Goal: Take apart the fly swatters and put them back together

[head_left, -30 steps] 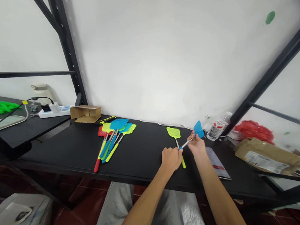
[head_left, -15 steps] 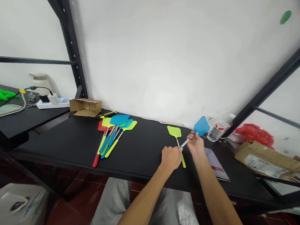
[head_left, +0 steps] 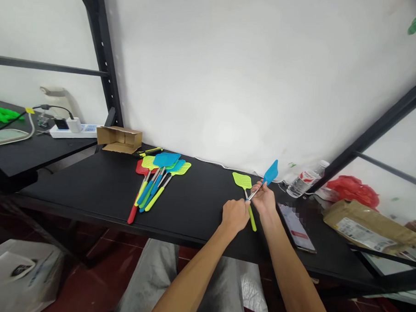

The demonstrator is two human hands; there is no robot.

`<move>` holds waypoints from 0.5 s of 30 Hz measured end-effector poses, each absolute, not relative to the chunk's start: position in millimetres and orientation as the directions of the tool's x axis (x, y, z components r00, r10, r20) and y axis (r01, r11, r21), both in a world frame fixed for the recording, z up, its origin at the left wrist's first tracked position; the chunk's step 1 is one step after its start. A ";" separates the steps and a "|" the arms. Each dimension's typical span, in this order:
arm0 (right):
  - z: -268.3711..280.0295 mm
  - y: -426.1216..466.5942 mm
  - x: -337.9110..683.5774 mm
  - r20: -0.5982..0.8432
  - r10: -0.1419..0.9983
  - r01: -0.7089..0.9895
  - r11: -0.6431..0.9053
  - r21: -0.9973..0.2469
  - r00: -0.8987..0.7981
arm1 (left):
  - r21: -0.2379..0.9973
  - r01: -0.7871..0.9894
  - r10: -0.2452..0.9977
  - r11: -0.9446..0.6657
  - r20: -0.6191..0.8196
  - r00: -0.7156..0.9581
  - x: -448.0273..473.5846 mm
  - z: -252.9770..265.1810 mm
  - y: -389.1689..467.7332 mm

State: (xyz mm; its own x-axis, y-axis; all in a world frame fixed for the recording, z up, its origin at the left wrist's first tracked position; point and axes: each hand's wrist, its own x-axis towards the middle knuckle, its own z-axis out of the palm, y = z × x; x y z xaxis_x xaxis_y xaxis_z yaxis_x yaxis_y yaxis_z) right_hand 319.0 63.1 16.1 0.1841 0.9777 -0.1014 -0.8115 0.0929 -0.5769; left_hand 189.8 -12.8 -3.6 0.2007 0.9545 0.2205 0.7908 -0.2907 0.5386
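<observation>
Both hands hold one blue fly swatter (head_left: pixel 271 173) above the right part of the black table. My left hand (head_left: pixel 235 215) is closed round its handle, which the fingers mostly hide. Higher up, my right hand (head_left: pixel 263 198) pinches the metal shaft just below the blue head, which is turned partly edge-on. Beneath the hands a yellow-green fly swatter (head_left: pixel 242 180) lies on the table, its handle partly hidden by my left hand. Over to the left lies a fanned pile of fly swatters (head_left: pixel 167 160) in blue, yellow-green, green and red.
An open cardboard box (head_left: pixel 122 140) and a black-and-yellow cutter (head_left: pixel 149 152) lie at the back left. On the right are a phone (head_left: pixel 297 228), a water bottle (head_left: pixel 305 181), a red plastic bag (head_left: pixel 354 191) and a brown parcel (head_left: pixel 370 225). Black metal posts (head_left: pixel 107 50) flank the table.
The blue swatter's head has turned from nearly face-on to partly edge-on. My right hand has shifted slightly left with it. The view has also tilted a little.
</observation>
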 end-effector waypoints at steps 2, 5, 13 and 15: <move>18.6 62.0 311.5 -0.108 0.982 -0.794 0.057 -0.605 0.153 | 0.554 0.786 0.958 -0.275 0.226 0.177 189.6 -3.1 -13.5; 21.2 60.6 296.7 -0.095 0.986 -0.763 0.045 -0.645 0.138 | 0.587 0.772 0.965 -0.244 0.227 0.133 188.0 -2.7 -13.5; 12.5 72.4 286.2 -0.114 0.967 -0.515 0.021 -0.857 0.229 | 0.664 0.723 0.974 -0.190 0.221 0.052 187.7 -2.9 -9.9; 7.4 80.4 292.9 -0.116 0.945 -0.290 -0.023 -0.957 0.306 | 0.667 0.715 0.967 -0.210 0.249 0.053 188.4 -2.6 -11.4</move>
State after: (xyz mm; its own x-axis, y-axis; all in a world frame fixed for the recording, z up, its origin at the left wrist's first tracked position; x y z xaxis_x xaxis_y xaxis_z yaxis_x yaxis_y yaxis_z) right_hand 292.9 80.4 7.4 0.3062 0.9449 -0.1156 -0.2902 -0.0230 -0.9567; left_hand 188.4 -11.4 -2.6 0.0528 0.9672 0.2486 0.7151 -0.2104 0.6666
